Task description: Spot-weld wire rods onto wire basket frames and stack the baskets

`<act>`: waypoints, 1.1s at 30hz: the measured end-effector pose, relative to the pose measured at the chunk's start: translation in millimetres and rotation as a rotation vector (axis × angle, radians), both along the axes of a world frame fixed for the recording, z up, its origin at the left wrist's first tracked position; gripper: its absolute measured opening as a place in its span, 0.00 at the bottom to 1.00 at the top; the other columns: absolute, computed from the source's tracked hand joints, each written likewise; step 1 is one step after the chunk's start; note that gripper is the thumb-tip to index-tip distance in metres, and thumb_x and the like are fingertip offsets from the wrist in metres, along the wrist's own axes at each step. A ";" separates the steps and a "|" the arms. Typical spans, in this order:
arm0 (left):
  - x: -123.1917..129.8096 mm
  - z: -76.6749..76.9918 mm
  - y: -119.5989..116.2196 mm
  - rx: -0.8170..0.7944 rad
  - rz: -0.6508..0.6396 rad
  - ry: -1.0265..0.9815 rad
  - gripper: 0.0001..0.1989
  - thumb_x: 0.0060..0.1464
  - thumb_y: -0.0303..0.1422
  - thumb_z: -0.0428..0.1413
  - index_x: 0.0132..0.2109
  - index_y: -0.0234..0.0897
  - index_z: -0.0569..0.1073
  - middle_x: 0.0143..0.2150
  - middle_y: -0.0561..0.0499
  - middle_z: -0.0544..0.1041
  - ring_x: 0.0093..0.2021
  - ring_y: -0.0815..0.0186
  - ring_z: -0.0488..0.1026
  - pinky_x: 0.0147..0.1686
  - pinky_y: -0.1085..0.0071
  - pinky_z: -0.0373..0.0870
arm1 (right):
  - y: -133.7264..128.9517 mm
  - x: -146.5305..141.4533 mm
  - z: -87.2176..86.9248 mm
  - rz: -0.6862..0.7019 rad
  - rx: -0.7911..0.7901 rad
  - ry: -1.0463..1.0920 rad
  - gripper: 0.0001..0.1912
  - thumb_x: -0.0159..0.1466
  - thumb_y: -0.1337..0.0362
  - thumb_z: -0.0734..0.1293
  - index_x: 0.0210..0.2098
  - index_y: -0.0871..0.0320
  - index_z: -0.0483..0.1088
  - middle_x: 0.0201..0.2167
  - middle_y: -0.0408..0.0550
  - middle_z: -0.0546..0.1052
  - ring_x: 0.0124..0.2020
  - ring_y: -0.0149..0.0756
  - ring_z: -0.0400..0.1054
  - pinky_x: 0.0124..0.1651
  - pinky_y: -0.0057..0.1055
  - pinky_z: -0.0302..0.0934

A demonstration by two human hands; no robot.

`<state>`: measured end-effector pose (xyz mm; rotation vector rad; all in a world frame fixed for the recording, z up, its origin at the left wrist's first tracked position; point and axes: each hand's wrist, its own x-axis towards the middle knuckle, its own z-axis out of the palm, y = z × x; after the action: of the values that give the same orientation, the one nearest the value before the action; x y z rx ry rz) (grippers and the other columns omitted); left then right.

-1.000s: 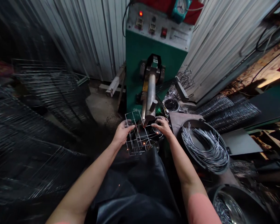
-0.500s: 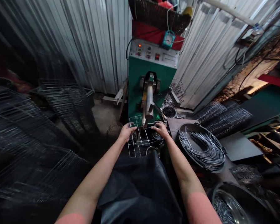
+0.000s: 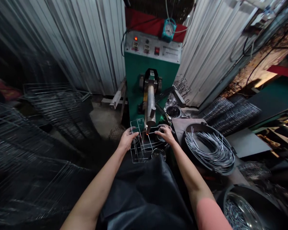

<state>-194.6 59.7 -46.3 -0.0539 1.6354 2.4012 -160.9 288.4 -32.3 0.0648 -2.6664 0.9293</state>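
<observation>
wire cage under the welder's tip, orange glow at the contact

corrugated steel walls on both sides; green spot-welding machine straight ahead, with a control panel and a small teal clock above it; stacked wire racks leaning at the left, blurred; bundled wire mesh at the right; a coil of cut wire in a round black tray beside the right arm; a steel basin of short wire pieces in the lower right corner; black apron across the lap; wire cage held between both hands, slightly tilted, its upper wires just under the silver electrode arm; a fresh orange glow right at the electrode tip, apparently current passing through a wire joint; left hand on the cage's near side, right hand on its far side; left fingers spread and curled over the wires, right fingers spread apart too; firmness of either grip impossible to tell
</observation>
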 end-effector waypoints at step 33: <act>105.8 -16.9 -127.9 0.677 0.008 0.025 0.11 0.44 0.32 0.61 0.37 0.36 0.72 0.17 0.62 0.56 0.19 0.75 0.58 0.52 0.43 0.63 | -33.4 127.2 130.9 0.251 -0.058 0.508 0.11 0.61 0.58 0.63 0.40 0.57 0.70 0.35 0.48 0.75 0.36 0.36 0.70 0.40 0.32 0.63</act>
<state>-88.8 -68.2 -63.2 0.0873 0.7541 2.8266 -33.7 255.0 98.6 0.5556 -2.1877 0.9149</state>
